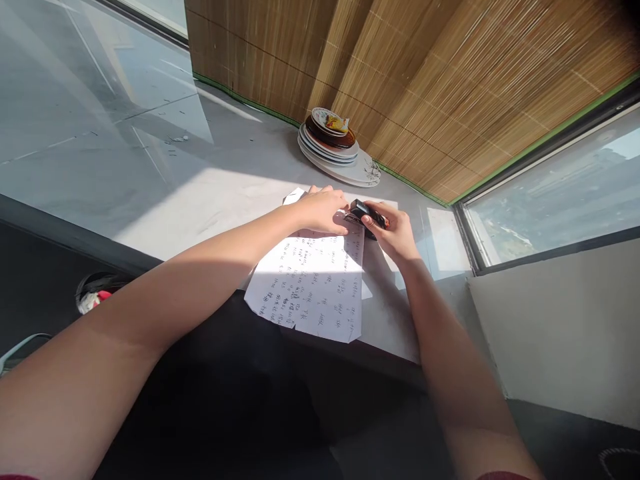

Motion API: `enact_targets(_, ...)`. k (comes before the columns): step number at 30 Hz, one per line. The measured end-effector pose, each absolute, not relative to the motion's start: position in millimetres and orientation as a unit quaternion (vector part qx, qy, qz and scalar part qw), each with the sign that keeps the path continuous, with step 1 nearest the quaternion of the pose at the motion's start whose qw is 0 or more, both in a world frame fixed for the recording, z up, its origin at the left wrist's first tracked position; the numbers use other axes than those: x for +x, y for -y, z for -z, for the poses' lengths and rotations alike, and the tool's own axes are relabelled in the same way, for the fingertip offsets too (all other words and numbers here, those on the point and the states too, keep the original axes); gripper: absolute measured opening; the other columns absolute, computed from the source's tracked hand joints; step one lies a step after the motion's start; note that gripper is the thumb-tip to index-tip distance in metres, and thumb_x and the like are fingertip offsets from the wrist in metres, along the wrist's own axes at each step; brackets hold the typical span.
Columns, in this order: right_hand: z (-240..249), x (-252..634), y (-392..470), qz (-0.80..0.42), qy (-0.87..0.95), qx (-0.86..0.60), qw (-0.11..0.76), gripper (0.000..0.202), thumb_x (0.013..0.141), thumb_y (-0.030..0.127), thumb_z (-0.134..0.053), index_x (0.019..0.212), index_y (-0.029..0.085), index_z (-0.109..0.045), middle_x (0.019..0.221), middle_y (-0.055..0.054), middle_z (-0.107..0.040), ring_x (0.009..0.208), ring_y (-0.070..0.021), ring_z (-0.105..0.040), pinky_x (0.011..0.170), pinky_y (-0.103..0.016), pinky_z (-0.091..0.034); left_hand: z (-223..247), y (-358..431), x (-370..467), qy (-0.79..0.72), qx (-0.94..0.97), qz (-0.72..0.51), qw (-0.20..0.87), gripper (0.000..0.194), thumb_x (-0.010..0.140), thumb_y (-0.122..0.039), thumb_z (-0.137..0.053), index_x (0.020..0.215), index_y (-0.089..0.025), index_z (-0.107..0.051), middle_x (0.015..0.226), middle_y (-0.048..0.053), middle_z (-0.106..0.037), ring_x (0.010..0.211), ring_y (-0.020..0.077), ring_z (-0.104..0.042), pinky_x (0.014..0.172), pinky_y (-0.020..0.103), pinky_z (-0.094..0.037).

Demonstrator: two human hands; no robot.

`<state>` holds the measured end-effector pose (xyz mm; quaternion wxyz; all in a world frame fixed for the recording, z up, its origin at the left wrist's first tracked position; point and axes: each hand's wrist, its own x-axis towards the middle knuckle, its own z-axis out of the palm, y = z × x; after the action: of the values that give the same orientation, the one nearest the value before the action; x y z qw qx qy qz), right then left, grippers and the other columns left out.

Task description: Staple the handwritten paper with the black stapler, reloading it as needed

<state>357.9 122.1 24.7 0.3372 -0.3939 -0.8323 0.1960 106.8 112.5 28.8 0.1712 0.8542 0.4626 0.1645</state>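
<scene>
Sheets of white paper (320, 287) with rows of handwriting lie on the grey ledge, their near edge reaching past its front. My left hand (323, 210) rests on the upper part of the paper with its fingers spread, the fingertips close to the stapler. My right hand (395, 230) is wrapped round a black stapler (361, 210), thumb on the near side. The stapler's front end is at the upper right edge of the paper. Whether the paper sits between its jaws is too small to tell.
Behind my hands stands a stack of plates (327, 150) with a yellow wrapper (337, 123) on top. A bamboo blind (400, 80) hangs behind it. Small dark bits (177, 139) lie at the left on the ledge (235, 160). A window frame (467, 233) is at the right.
</scene>
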Motion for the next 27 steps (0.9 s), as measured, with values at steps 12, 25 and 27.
enact_targets(12, -35.1, 362.0, -117.2, -0.230, 0.853, -0.380, 0.274, 0.065, 0.083, 0.036, -0.082, 0.148, 0.033, -0.072, 0.147, -0.004, -0.076, 0.140, -0.0362, -0.070, 0.125, -0.061, -0.054, -33.7, -109.5, 106.5, -0.465, 0.855, -0.156, 0.172, 0.046, 0.090, -0.055, -0.075, 0.127, -0.028, -0.079, 0.139, 0.010, -0.071, 0.136, 0.0411, -0.056, 0.122, 0.061, -0.037)
enact_targets(25, -38.8, 366.5, -117.9, -0.187, 0.871, -0.385, 0.242, 0.059, 0.083, 0.030, -0.079, 0.141, 0.028, -0.073, 0.133, -0.008, -0.081, 0.122, -0.0372, -0.075, 0.111, -0.062, -0.060, -33.8, -111.1, 104.8, -0.477, 0.849, -0.148, 0.174, 0.045, 0.091, -0.056, -0.076, 0.126, -0.029, -0.079, 0.138, 0.010, -0.069, 0.138, 0.0415, -0.053, 0.122, 0.061, -0.036)
enact_targets(27, -36.9, 364.3, -118.3, -0.196, 0.864, -0.381, 0.263, 0.052, 0.088, 0.034, -0.077, 0.139, 0.029, -0.074, 0.133, -0.008, -0.080, 0.124, -0.0367, -0.074, 0.112, -0.062, -0.059, -31.6, -112.6, 105.9, -0.477, 0.848, -0.153, 0.174, 0.047, 0.090, -0.058, -0.076, 0.126, -0.028, -0.079, 0.139, 0.011, -0.068, 0.139, 0.0423, -0.052, 0.123, 0.061, -0.035)
